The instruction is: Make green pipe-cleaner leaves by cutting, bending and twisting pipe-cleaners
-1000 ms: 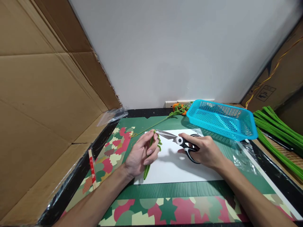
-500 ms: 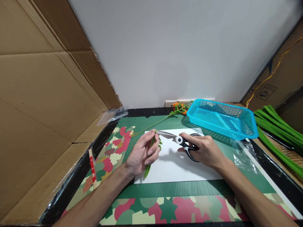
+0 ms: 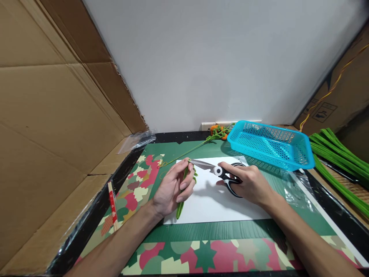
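Over a sheet of white paper (image 3: 219, 211), my left hand (image 3: 174, 187) pinches a green pipe cleaner (image 3: 180, 207) that is bent into small loops on its right side. Its long end hangs down past the palm; part of it is hidden behind the fingers. My right hand (image 3: 250, 184) grips black-and-white scissors (image 3: 219, 171) by the handles. The blades point left, and their tips meet the top end of the pipe cleaner at my left fingertips. Whether the tips have fibres between them cannot be made out.
A blue perforated basket (image 3: 271, 163) stands at back right, beside an orange flower (image 3: 219, 131) with a long green stem. Green pipe cleaners (image 3: 340, 154) lie at far right. Chopsticks in a red wrapper (image 3: 113, 207) lie left, near a cardboard wall (image 3: 57, 115).
Almost nothing differs. The lower end of the green pipe cleaner hangs very slightly lower; both hands and the scissors stay in place.
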The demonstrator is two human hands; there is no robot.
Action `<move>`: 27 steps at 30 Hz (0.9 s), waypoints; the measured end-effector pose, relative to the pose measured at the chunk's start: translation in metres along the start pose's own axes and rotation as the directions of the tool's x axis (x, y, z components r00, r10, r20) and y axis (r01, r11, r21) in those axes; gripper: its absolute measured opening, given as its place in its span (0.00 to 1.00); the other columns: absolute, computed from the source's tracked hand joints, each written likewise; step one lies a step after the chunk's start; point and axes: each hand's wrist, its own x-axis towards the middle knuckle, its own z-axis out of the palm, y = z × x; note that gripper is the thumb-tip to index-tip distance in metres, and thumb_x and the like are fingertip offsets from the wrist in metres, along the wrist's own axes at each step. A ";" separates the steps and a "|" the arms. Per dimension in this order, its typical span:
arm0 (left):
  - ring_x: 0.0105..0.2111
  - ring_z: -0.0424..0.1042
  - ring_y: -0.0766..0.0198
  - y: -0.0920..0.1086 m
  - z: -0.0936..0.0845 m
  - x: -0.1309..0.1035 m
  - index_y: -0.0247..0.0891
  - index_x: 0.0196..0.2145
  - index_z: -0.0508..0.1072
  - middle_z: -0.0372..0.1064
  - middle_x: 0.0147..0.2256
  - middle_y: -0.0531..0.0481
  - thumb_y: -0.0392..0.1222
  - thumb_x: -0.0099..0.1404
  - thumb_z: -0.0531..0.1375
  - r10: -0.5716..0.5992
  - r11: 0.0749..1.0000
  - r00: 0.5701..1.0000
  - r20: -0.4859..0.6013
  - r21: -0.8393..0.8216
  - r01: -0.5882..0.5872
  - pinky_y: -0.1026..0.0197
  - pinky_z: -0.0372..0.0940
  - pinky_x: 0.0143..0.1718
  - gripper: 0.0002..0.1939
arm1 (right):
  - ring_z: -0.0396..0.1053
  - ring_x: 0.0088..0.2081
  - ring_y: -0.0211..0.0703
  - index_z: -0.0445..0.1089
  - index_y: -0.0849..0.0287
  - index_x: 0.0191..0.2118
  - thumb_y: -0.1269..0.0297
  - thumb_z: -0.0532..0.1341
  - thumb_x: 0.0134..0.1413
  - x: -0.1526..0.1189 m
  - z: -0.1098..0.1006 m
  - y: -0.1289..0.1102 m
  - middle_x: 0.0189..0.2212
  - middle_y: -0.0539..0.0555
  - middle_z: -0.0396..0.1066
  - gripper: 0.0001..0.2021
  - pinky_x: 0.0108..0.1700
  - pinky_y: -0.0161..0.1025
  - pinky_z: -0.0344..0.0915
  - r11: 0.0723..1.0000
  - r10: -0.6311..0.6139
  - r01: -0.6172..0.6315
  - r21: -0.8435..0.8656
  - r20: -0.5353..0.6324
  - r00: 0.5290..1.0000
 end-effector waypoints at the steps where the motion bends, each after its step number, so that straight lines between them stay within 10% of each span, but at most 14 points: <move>1: 0.08 0.53 0.73 0.000 0.000 0.000 0.38 0.34 0.71 0.60 0.16 0.62 0.45 0.74 0.61 -0.001 1.000 1.000 0.001 0.002 0.001 0.73 0.55 0.09 0.11 | 0.67 0.24 0.39 0.75 0.58 0.56 0.66 0.64 0.64 0.000 0.000 0.000 0.26 0.50 0.73 0.16 0.28 0.33 0.59 1.000 -0.001 0.001 0.000 0.001 1.000; 17: 0.09 0.51 0.75 0.005 -0.001 0.002 0.37 0.29 0.69 0.57 0.15 0.61 0.45 0.72 0.62 -0.009 0.999 0.999 -0.041 0.049 0.011 0.73 0.52 0.11 0.14 | 0.55 0.24 0.36 0.78 0.56 0.50 0.59 0.67 0.64 0.006 -0.012 -0.005 0.24 0.47 0.66 0.11 0.29 0.33 0.55 0.957 0.123 -0.166 0.239 0.185 0.975; 27: 0.12 0.45 0.75 0.009 -0.005 -0.003 0.37 0.27 0.69 0.53 0.15 0.61 0.43 0.68 0.66 -0.092 0.991 0.985 0.146 0.109 0.077 0.74 0.47 0.12 0.14 | 0.45 0.28 0.36 0.72 0.58 0.31 0.47 0.72 0.56 0.017 -0.047 -0.011 0.23 0.44 0.51 0.19 0.27 0.35 0.45 0.721 0.046 -0.423 0.549 0.570 0.820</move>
